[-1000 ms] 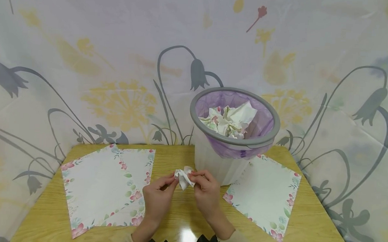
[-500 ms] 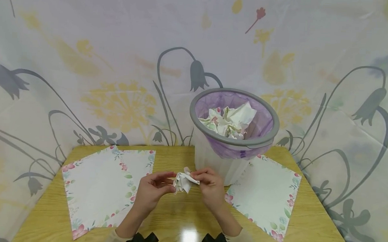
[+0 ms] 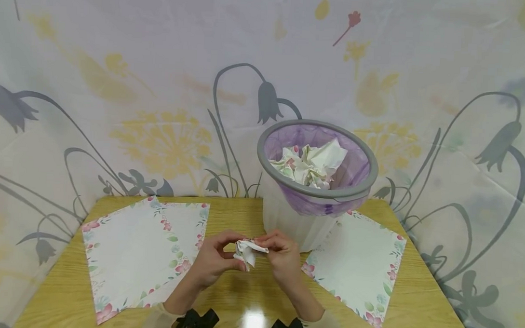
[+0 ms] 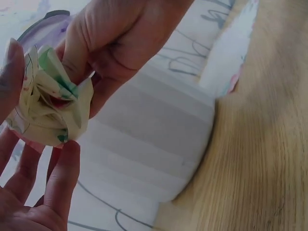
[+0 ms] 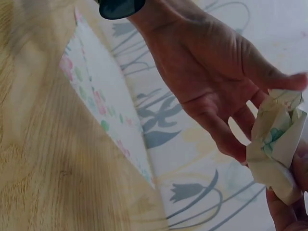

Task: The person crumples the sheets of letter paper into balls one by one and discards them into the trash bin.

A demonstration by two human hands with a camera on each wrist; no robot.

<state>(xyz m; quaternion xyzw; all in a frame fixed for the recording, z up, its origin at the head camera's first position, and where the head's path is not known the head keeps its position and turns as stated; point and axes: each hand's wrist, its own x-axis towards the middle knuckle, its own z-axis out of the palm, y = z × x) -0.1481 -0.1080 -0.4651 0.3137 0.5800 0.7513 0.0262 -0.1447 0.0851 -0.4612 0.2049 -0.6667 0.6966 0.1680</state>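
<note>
A crumpled sheet of floral-bordered paper (image 3: 248, 252) is held between both hands over the middle of the table. My left hand (image 3: 214, 260) grips its left side, thumb below and fingers above. On the other side my right hand (image 3: 281, 257) pinches the paper's edge. The left wrist view shows folds of the paper ball (image 4: 53, 108) with green and red print, between the two hands. From the right wrist, the paper ball (image 5: 276, 142) lies against the left hand's fingertips (image 5: 236, 151); most of the right hand there is cut off by the frame.
Just behind the hands stands a white bin (image 3: 286, 223) with a grey rim and purple liner, holding crumpled paper (image 3: 314, 161). Two overlapping flat sheets (image 3: 129, 260) lie on the left. Another flat sheet (image 3: 359, 264) lies on the right, partly behind the bin.
The left hand first opened away from the paper, then closed round its left side again. The paper has turned and changed shape between the hands. The bin and flat sheets stay put.
</note>
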